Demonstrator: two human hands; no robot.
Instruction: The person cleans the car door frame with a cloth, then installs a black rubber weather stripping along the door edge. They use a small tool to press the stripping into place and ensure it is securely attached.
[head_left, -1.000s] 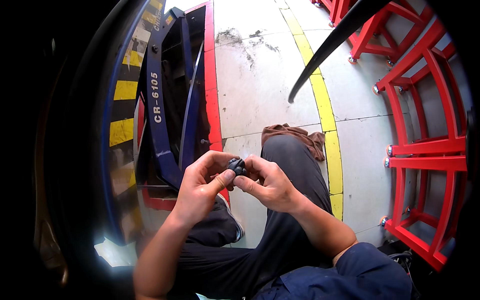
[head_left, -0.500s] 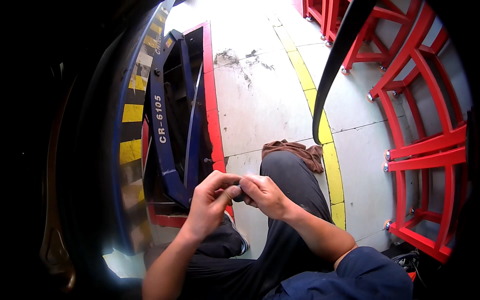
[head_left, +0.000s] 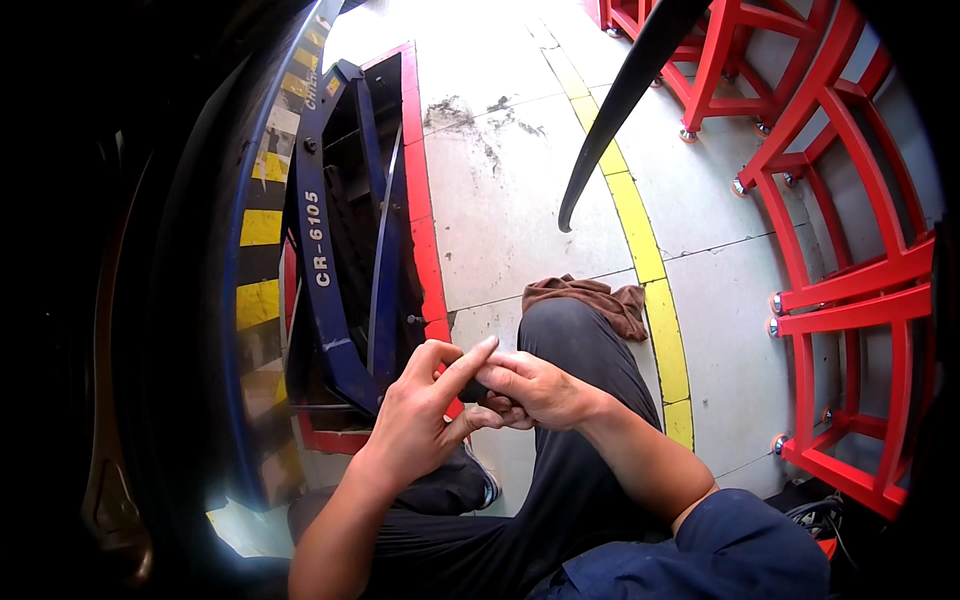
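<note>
Both my hands meet above my bent knee. My right hand (head_left: 542, 391) is closed around a small dark rounded piece (head_left: 473, 390), mostly covered by fingers, so its kind cannot be made out. Alongside it, my left hand (head_left: 412, 408) has its index finger stretched out over the right hand's fingertips. Its thumb reaches out below, apart from the index finger, and whether it touches the dark piece is unclear. A brown cloth (head_left: 610, 306) lies crumpled on the floor just beyond my knee.
To the left stands a blue scissor lift (head_left: 335, 300) within a red-bordered floor recess (head_left: 422, 200), beside a yellow-and-black striped edge (head_left: 262, 228). Red metal frames (head_left: 850, 270) line the right side. A black curved strip (head_left: 625, 120) hangs ahead. Cables (head_left: 825, 515) lie at the lower right.
My left index finger and thumb have spread apart from their pinch at the dark piece. The right hand stays closed and has shifted slightly. The black strip has swung left in view.
</note>
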